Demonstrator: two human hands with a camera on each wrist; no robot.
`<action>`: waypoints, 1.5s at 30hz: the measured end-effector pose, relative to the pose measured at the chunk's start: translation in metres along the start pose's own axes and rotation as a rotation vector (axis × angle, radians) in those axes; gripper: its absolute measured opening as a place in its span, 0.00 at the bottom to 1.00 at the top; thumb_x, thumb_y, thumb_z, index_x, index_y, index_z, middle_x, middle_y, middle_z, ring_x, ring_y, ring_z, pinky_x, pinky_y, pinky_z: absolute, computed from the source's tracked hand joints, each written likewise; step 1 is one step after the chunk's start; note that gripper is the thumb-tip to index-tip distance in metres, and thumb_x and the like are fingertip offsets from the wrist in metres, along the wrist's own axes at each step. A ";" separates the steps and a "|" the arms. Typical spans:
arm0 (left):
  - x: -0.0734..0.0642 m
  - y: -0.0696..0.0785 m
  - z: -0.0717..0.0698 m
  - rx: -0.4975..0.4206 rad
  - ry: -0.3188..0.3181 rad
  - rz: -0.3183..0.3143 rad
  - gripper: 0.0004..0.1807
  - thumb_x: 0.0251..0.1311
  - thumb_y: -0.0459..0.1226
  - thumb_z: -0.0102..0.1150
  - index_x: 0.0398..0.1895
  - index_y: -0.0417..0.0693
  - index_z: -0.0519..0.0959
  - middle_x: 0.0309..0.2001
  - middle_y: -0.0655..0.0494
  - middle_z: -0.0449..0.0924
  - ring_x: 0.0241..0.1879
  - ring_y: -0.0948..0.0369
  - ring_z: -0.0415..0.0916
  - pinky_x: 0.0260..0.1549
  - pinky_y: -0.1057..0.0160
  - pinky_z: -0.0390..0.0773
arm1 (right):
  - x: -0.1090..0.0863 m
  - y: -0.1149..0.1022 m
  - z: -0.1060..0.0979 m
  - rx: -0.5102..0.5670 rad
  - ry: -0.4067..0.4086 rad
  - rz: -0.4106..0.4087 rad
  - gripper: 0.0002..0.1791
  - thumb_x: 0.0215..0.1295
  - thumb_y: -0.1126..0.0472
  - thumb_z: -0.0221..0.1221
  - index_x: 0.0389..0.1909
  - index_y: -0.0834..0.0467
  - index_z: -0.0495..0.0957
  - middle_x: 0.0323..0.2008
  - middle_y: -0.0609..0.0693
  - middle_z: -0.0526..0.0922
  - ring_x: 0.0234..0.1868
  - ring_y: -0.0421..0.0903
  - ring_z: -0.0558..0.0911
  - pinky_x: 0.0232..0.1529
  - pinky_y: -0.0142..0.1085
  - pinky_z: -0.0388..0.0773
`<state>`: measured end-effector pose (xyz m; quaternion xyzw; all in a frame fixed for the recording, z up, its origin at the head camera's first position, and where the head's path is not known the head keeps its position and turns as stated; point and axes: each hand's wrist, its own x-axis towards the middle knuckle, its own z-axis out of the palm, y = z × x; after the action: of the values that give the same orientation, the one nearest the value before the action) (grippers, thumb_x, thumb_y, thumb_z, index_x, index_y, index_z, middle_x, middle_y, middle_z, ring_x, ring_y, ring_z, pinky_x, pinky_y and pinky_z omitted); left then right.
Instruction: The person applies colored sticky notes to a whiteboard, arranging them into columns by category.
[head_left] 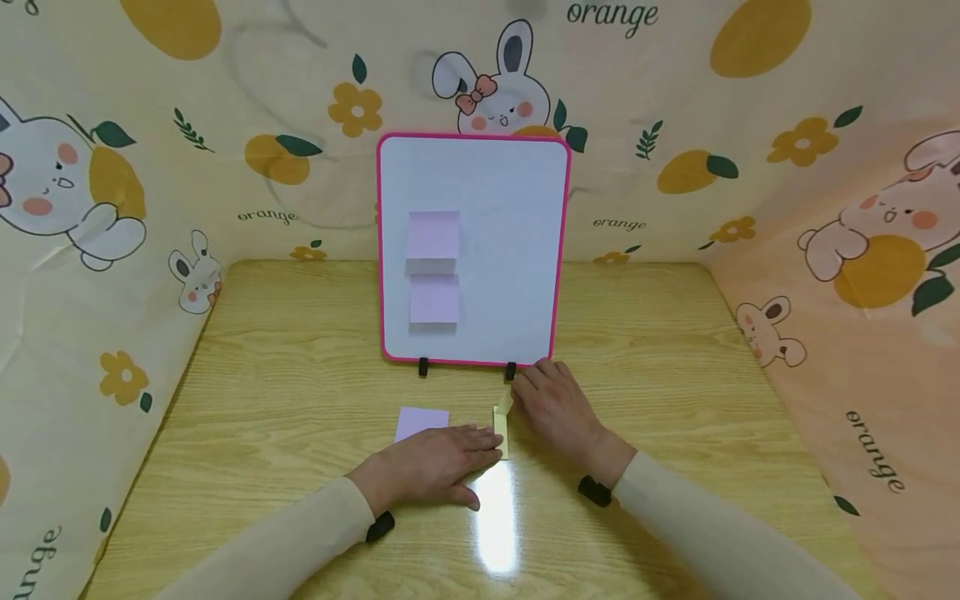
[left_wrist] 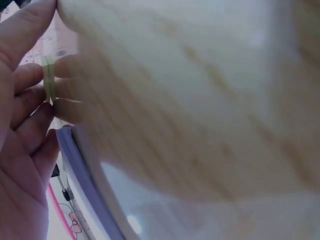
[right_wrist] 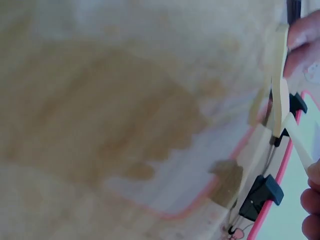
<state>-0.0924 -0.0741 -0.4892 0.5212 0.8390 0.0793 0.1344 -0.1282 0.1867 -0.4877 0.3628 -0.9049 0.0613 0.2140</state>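
Note:
A narrow pad of yellow sticky notes lies on the table in front of the whiteboard. Straight fingers of my left hand touch its left side, seen also in the left wrist view beside the yellow pad. My right hand pinches the lifted end of a yellow strip, whose other end still meets the pad. Partly under my left hand is a purple sticky note pad; in the left wrist view this purple pad shows its thick edge near the little finger.
Behind the hands a pink-framed whiteboard stands propped on black-tipped feet. Two purple notes, an upper note and a lower note, stick to its left half. Patterned cloth walls the wooden table at the back and sides.

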 end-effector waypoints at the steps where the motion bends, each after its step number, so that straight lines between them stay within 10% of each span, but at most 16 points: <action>1: 0.000 0.000 0.000 -0.002 -0.001 0.001 0.42 0.72 0.63 0.55 0.81 0.51 0.66 0.82 0.56 0.62 0.82 0.57 0.58 0.81 0.60 0.60 | 0.001 0.001 -0.001 0.002 0.003 0.007 0.03 0.71 0.64 0.62 0.39 0.59 0.78 0.36 0.51 0.82 0.39 0.52 0.74 0.39 0.41 0.74; 45: 0.011 -0.011 -0.002 0.232 0.010 0.093 0.45 0.74 0.68 0.47 0.82 0.49 0.63 0.82 0.54 0.62 0.82 0.58 0.58 0.82 0.60 0.57 | 0.080 0.037 -0.059 -0.108 0.366 0.009 0.04 0.69 0.67 0.64 0.34 0.61 0.78 0.33 0.53 0.84 0.38 0.56 0.78 0.35 0.45 0.73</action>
<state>-0.1070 -0.0690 -0.4915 0.5712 0.8181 -0.0096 0.0651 -0.1853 0.1793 -0.3985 0.3298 -0.8544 0.0786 0.3938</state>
